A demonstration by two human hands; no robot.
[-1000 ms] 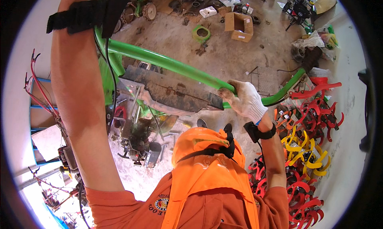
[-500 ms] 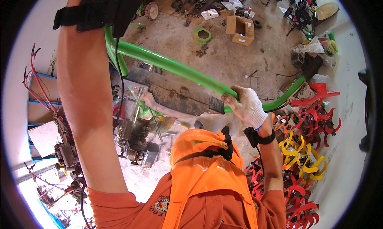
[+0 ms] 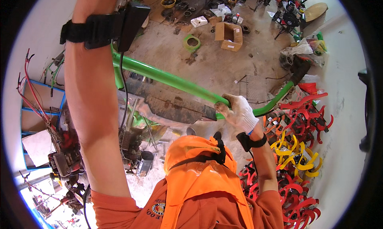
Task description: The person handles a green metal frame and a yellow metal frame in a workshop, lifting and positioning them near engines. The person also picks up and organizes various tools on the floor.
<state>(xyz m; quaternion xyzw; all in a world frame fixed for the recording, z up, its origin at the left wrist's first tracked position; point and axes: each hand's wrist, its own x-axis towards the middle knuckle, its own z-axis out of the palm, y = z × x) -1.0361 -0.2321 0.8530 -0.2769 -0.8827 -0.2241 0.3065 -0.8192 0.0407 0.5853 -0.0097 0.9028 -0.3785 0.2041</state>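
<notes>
My right hand (image 3: pixel 238 111), in a white knitted glove soiled at the fingers, is closed round a green tubular handlebar (image 3: pixel 167 78). The bar slants from upper left, bends near my hand and ends at the right in a dark grip (image 3: pixel 301 69). Just below the bar is a dirty dark metal guard (image 3: pixel 175 109). My left forearm (image 3: pixel 93 105) stretches up along the left side with a black strap and box near the wrist. The left hand lies beyond the top edge, and the bar's upper left end is partly behind that arm.
Red curved blades (image 3: pixel 295 199) and yellow ones (image 3: pixel 303 159) are heaped at the right by the wall. Farther off are an open cardboard box (image 3: pixel 229 36), a green ring-shaped part (image 3: pixel 192 42) and a yellow basin (image 3: pixel 168 2). Engine parts (image 3: pixel 66 159) crowd the left.
The whole scene has shifted left and slightly down in view. More of my left wrist shows at the top. My right hand keeps its grip on the green handlebar.
</notes>
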